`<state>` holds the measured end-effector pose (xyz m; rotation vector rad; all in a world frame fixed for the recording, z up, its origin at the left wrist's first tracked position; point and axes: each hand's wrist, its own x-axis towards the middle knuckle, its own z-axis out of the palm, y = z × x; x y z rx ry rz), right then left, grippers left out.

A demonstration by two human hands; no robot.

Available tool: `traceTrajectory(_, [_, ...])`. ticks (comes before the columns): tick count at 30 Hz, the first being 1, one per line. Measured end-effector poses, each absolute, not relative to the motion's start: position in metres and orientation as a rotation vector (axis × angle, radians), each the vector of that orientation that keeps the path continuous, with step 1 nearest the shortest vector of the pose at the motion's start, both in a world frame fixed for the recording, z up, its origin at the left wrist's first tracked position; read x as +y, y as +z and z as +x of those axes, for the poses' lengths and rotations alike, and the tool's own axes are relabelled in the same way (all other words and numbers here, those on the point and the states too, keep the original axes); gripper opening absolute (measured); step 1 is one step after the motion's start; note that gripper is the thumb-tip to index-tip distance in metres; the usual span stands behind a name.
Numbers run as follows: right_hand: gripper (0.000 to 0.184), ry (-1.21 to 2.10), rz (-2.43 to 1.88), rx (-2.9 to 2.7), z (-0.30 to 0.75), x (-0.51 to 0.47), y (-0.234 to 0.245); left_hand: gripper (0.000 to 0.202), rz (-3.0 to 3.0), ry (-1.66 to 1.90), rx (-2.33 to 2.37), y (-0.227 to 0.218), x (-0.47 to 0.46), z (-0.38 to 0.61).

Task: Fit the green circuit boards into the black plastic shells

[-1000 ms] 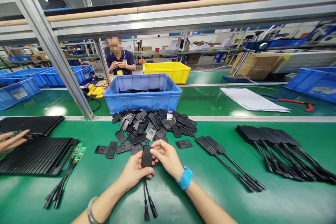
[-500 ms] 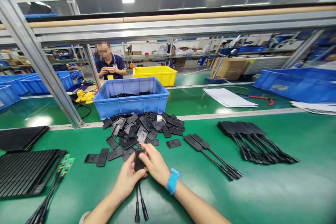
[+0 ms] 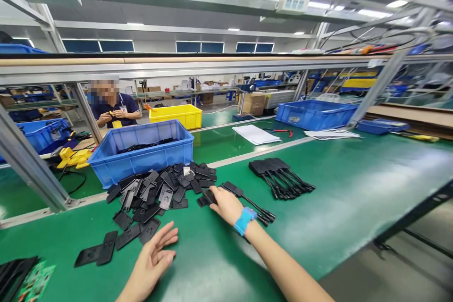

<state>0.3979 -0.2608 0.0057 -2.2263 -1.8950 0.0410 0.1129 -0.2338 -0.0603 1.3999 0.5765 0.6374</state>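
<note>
Left hand (image 3: 152,259) empty, fingers apart, low over the worktop (image 3: 354,174); right hand (image 3: 228,206) clamped on a black case (image 3: 209,196) short of its rear edge, just beside cabled cases (image 3: 232,188). Loose black covers (image 3: 165,197) heap toward that edge, leftward. Blue bin (image 3: 148,159) stands immediately beyond.

Place: factory assembly workshop
Counter (image 3: 354,174): long, green
Bins (image 3: 148,159): blue and yellow plastic
Black parts (image 3: 152,193): heaped, many alike
Overhead: metal rail (image 3: 212,70), socket box (image 3: 292,4)
Co-worker (image 3: 130,104): far side, wearing badge (image 3: 123,109)
</note>
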Motion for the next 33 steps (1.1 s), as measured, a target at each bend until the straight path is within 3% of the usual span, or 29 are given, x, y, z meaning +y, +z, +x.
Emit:
traceTrajectory(6, [0.032, -0.042, -2.303, -1.881, 0.442, -0.285, -0.017, 0.052, 1.520, 0.592, 0.618, -0.070, -0.233, 0.113])
traceTrajectory(11, [0.068, -0.086, -2.334, -1.839, 0.453, -0.280, -0.034, 0.051, 1.623, 0.573, 0.667, -0.072, -0.232, 0.112])
traceTrajectory(15, [0.066, 0.149, -2.387, -1.808, 0.463, -0.275, -0.047, 0.052, 1.665, 0.568, 0.688, -0.076, -0.229, 0.111])
traceTrajectory(19, [0.066, 0.124, -2.371, -1.749, 0.464, -0.279, -0.051, 0.050, 1.685, 0.544, 0.682, -0.079, -0.227, 0.110])
traceTrajectory(24, [0.100, 0.038, -2.511, -1.567, 0.457, -0.275, -0.055, 0.046, 1.722, 0.566, 0.706, -0.083, -0.227, 0.110])
traceTrajectory(33, [0.074, -0.200, -2.511, -1.672, 0.449, -0.271, -0.042, 0.038, 1.926, 0.570, 0.752, -0.094, -0.223, 0.105])
